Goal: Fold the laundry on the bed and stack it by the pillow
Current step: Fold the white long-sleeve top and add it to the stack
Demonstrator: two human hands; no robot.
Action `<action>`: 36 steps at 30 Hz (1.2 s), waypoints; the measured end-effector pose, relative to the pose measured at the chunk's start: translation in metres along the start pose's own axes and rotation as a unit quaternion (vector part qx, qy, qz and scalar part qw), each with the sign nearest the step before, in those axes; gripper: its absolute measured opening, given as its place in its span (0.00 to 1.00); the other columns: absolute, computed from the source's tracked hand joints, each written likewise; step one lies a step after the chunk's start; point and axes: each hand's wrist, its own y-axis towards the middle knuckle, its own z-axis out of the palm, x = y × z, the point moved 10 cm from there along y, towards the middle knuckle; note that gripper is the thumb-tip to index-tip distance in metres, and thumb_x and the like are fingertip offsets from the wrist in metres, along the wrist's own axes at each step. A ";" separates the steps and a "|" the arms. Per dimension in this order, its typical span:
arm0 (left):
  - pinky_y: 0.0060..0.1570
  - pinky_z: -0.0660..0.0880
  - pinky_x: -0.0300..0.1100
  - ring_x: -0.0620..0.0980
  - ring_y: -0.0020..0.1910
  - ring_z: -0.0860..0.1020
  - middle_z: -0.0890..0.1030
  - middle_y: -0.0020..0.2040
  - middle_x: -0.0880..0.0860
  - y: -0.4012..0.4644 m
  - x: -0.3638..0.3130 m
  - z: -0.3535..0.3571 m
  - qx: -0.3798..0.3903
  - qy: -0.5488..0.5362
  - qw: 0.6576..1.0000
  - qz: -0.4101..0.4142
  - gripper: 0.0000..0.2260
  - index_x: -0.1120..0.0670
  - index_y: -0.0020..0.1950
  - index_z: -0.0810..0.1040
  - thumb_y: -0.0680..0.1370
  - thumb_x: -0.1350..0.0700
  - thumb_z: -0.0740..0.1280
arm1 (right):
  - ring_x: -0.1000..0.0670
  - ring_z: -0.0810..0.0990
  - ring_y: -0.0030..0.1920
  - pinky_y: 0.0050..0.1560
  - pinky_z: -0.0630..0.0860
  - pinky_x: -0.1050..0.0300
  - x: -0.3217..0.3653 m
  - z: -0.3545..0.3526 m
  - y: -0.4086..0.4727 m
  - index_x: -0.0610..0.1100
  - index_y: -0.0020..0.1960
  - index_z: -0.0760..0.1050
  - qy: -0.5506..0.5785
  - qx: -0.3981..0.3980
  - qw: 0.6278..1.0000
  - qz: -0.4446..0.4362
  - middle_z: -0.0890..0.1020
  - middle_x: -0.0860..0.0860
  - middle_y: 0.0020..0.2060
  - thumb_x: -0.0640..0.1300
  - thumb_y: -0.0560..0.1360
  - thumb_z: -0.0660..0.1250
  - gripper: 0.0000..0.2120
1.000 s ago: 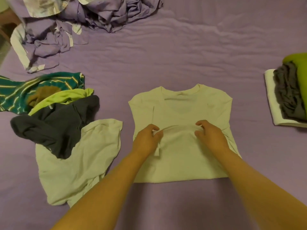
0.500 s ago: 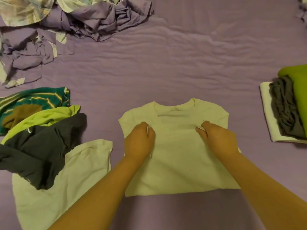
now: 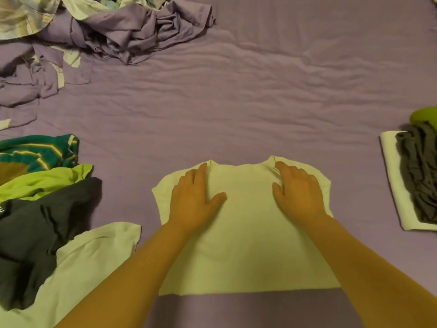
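Stack of folded clothes (image 3: 411,181) is cut off by the right edge; its full extent cannot be told. Left-hand pile: green striped garment (image 3: 35,152), dark garment (image 3: 35,237) and pale garment (image 3: 78,275) all run past the frame. Crumpled bedding (image 3: 99,29) is cropped at top. Both palms hide parts of the pale folded shirt (image 3: 248,245)

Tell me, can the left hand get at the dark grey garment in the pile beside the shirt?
Probably yes. The left hand lies flat and empty on the pale shirt, and the dark grey garment sits on top of the pile to its left, with only bare purple sheet between.
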 end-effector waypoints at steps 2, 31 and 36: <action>0.64 0.66 0.53 0.56 0.70 0.63 0.63 0.74 0.54 -0.019 0.000 0.003 0.024 0.026 0.999 0.032 0.40 0.49 0.77 0.54 0.72 0.37 0.67 | 0.44 0.76 0.53 0.56 0.67 0.49 -0.014 -0.004 -0.009 0.46 0.71 0.64 -0.030 -0.013 0.999 -0.008 0.79 0.48 0.55 0.49 0.76 0.60 0.25; 0.69 0.50 0.63 0.60 0.76 0.50 0.53 0.78 0.55 -0.049 -0.105 0.117 0.064 0.199 0.965 0.160 0.30 0.47 0.78 0.53 0.79 0.34 0.45 | 0.41 0.50 0.76 0.73 0.49 0.44 -0.086 0.027 -0.041 0.51 0.77 0.46 0.018 0.008 0.994 0.106 0.52 0.43 0.77 0.63 0.79 0.37 0.30; 0.70 0.33 0.64 0.58 0.75 0.35 0.39 0.78 0.52 -0.049 -0.105 0.119 0.110 0.207 0.962 0.138 0.30 0.44 0.76 0.37 0.77 0.33 0.38 | 0.41 0.62 0.72 0.70 0.62 0.43 -0.096 0.025 -0.077 0.45 0.77 0.53 0.325 -0.044 0.924 0.196 0.63 0.45 0.73 0.51 0.78 0.61 0.32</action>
